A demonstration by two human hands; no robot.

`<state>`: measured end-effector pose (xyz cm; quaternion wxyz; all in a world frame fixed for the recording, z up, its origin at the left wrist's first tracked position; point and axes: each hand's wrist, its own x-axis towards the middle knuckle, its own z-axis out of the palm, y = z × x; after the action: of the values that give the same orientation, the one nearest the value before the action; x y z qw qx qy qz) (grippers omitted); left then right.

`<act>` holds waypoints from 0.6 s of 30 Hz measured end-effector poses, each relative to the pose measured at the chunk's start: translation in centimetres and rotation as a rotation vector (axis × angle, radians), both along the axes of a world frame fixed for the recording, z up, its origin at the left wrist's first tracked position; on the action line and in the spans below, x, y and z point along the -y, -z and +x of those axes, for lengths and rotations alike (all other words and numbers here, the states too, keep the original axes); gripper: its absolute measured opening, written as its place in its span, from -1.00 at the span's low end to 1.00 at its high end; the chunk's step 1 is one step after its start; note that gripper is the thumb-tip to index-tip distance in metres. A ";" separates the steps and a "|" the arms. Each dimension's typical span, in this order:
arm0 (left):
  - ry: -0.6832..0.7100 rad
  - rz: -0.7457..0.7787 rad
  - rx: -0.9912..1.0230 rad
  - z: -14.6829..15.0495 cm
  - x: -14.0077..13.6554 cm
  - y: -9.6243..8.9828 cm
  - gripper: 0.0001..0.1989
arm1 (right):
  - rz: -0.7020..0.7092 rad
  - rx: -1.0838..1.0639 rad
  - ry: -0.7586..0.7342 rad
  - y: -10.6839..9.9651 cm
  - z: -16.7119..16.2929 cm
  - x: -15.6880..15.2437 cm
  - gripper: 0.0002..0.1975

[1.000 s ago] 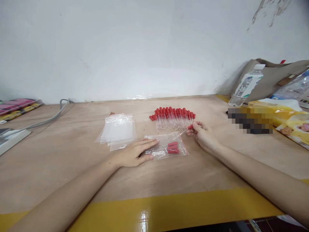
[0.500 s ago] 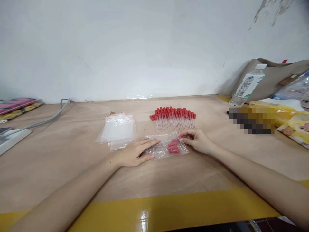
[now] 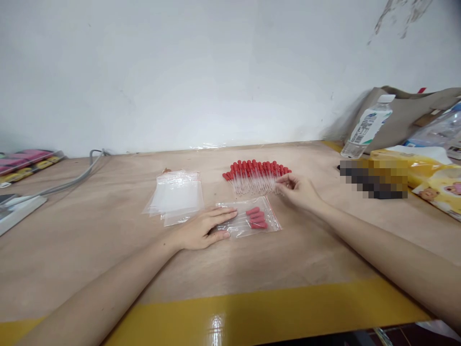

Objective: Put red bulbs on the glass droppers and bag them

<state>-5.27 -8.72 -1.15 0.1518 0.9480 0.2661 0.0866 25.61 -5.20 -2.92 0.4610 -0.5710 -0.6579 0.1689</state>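
My left hand [image 3: 205,228] lies flat with its fingers spread, pressing on the left end of a clear zip bag [image 3: 236,232]. Inside the bag are several droppers with red bulbs [image 3: 258,219]; the bulbs point right, toward the red-lined mouth, and their tubes run left under my fingers. Behind the bag, a row of loose droppers [image 3: 254,174] lies with red bulbs toward the wall and clear tubes toward me. At the row's right end, my right hand [image 3: 297,190] pinches at a dropper, its fingers partly covering the tubes there.
A stack of clear zip bags [image 3: 178,194] lies left of the droppers. On the right are a plastic bottle [image 3: 369,126], a grey-brown bag [image 3: 399,117], a yellow packet [image 3: 444,187] and a blurred-out dark item. A grey cable [image 3: 77,179] runs along the left side.
My right hand has left the bag's mouth and moved back to the right end of the dropper row. The top dropper in the bag now lies farther in. My left hand has stayed put.
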 end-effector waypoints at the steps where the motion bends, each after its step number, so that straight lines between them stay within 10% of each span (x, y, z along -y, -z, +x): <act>1: 0.001 -0.002 0.008 0.0 0.0 0.0 -0.48 | 0.014 0.071 0.063 -0.3 0.5 -1.1 -0.83; 7: 0.001 0.000 0.026 0.1 0.1 -0.1 -0.50 | 0.025 0.327 0.333 -1.7 2.1 -7.4 -0.69; 18: -0.022 -0.027 0.024 0.1 0.3 -0.2 -0.50 | -0.257 0.085 0.220 -2.5 1.6 -9.5 -0.84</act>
<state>-5.13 -9.04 -1.00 0.1669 0.9417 0.2758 0.0962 27.19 4.32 -0.38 0.3717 -0.7004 -0.5834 0.1762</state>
